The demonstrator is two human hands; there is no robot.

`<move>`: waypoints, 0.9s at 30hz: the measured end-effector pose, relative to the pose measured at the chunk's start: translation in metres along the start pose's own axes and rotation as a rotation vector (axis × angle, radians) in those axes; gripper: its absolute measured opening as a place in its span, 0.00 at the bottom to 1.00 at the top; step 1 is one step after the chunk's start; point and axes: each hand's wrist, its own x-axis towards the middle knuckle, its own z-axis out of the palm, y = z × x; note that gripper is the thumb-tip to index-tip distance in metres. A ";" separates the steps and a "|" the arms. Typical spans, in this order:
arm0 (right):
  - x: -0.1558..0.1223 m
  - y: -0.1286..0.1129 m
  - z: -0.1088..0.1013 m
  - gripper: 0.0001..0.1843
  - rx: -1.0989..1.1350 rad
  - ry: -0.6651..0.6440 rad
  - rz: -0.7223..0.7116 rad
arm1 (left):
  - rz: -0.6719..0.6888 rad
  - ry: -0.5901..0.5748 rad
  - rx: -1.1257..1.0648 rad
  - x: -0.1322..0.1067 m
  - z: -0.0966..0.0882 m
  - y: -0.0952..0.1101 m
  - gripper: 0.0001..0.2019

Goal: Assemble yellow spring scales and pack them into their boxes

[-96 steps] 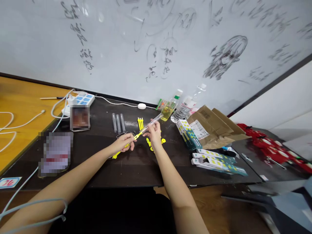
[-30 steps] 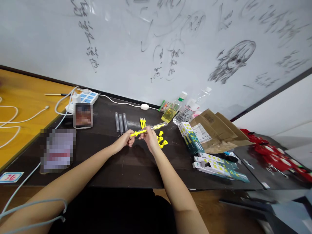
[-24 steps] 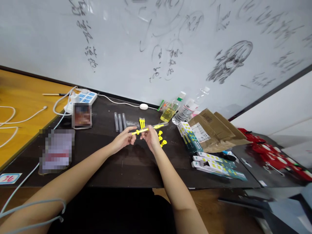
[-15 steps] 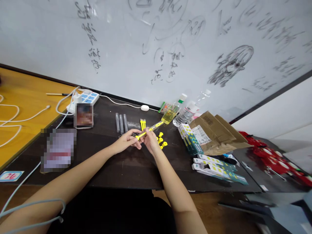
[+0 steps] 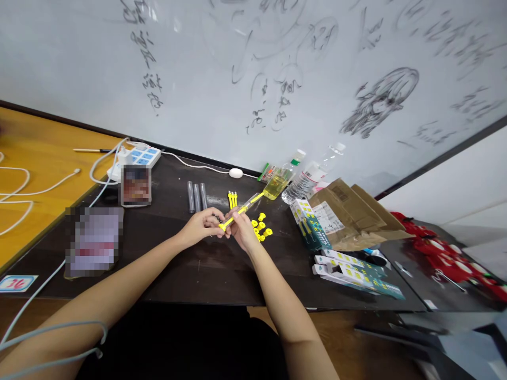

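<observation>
My left hand and my right hand meet over the dark table. Both pinch a clear tube with a yellow rod inside, which slants up to the right from my fingers. The left fingers close on its lower yellow end, the right fingers wrap its middle. Small yellow caps lie just right of my right hand. Three yellow rods and three clear tubes lie behind my hands.
Behind are two plastic bottles, a white power strip with cables, and a whiteboard wall. Teal and yellow cartons and brown cardboard boxes sit at the right. Red items lie far right. An orange table adjoins at left.
The yellow rod has gone further into the clear tube and the tube now tilts up to the right. My hands have drawn closer together.
</observation>
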 end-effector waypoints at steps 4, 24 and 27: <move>0.000 0.004 0.004 0.20 0.026 0.009 0.019 | 0.003 -0.025 -0.011 -0.001 0.000 0.002 0.16; 0.004 0.022 -0.004 0.17 -0.103 -0.068 0.057 | -0.193 0.074 -0.081 0.002 0.010 -0.004 0.18; 0.004 0.028 -0.003 0.18 -0.188 -0.065 0.064 | -0.164 0.119 0.033 0.001 0.007 -0.006 0.18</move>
